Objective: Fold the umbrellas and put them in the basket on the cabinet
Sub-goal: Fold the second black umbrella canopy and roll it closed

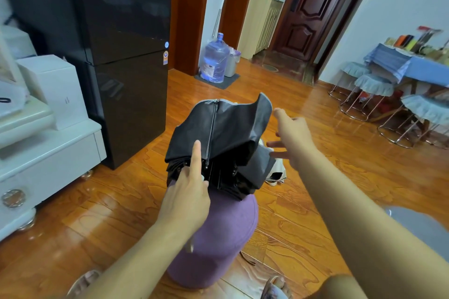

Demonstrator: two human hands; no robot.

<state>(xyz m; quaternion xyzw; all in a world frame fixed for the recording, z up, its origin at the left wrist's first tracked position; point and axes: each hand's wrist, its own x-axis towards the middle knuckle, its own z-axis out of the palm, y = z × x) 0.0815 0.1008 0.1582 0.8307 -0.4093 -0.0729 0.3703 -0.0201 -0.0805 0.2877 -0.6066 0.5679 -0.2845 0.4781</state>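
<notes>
A collapsed black umbrella (230,128) with loose, bunched canopy folds and a thin metal rib running down its middle stands above a purple stool (218,230). My left hand (187,192) grips the umbrella near its lower end, index finger stretched straight up along the fabric. My right hand (291,136) hovers just to the right of the canopy with fingers spread and relaxed, fingertips close to a hanging flap; it holds nothing. No basket is visible.
A white cabinet (43,153) with boxes stands at the left, beside a dark glossy fridge (121,68). A water jug (215,58) sits by the doorway. Stools (374,94) and a blue-clothed table (413,65) fill the right. Wooden floor surrounds the stool.
</notes>
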